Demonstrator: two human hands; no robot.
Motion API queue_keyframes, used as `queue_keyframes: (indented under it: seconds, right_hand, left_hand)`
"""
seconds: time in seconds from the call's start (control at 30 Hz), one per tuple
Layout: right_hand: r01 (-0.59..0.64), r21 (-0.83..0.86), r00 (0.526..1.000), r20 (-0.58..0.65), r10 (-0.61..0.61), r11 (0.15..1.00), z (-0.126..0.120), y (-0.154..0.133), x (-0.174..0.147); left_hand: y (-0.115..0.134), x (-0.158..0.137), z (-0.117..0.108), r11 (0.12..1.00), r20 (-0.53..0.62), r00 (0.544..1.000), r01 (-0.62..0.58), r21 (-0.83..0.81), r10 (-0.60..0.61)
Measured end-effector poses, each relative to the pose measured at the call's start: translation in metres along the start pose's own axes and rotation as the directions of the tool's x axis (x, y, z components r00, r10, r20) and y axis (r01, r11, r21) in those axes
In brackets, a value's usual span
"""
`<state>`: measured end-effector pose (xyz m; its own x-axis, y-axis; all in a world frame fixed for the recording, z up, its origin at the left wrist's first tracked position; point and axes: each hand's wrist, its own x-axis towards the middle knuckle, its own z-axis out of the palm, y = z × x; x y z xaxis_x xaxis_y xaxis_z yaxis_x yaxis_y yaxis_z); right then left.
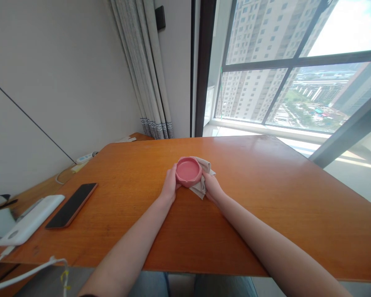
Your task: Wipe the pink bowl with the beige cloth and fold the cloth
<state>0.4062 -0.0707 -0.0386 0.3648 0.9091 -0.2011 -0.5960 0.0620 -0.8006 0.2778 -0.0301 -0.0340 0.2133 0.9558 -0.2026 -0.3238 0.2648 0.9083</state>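
A round pink bowl (188, 170) with a wavy rim is held between both hands above the wooden table, its hollow side facing me. My left hand (169, 184) grips the bowl's left edge, with the fingers partly hidden behind it. On the other side, my right hand (212, 186) is closed on a beige cloth (200, 189) pressed against the bowl's right edge. Part of that cloth shows behind and below the bowl. Nothing is visible inside the bowl.
The wooden table (126, 173) spreads around my arms. At the left lie a black phone (72, 205) and a white power bank (32, 219) with a cable (27, 274). A power strip (85, 157) sits by the wall. A curtain (148, 74) and large window stand beyond.
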Motion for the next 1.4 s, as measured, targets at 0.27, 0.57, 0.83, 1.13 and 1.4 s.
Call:
queue_keyframes:
  seconds: [0.27,0.57,0.83,1.13,1.4]
  right_hand:
    - [0.008,-0.071,0.999,-0.053,-0.012,0.997,-0.004,-0.007,0.003]
    - [0.07,-0.053,0.995,0.07,-0.066,0.996,-0.002,0.001,0.002]
    - [0.09,-0.084,0.995,0.056,-0.085,0.992,-0.003,-0.012,0.002]
    - [0.059,-0.011,0.98,0.19,-0.056,0.998,0.01,0.008,-0.009]
    - [0.092,-0.062,0.993,-0.069,-0.096,0.994,-0.007,-0.008,0.009]
  left_hand:
    - [0.005,-0.006,0.007,0.993,0.092,0.989,0.113,0.016,-0.114]
    - [0.006,0.003,0.001,0.998,0.006,0.999,0.051,-0.038,-0.051]
    - [0.007,-0.01,0.006,0.978,0.151,0.966,0.205,0.035,-0.208]
    - [0.006,0.006,0.004,0.975,-0.105,0.983,-0.162,-0.153,0.147]
    - [0.005,-0.006,0.005,0.977,0.188,0.96,0.195,0.083,-0.208]
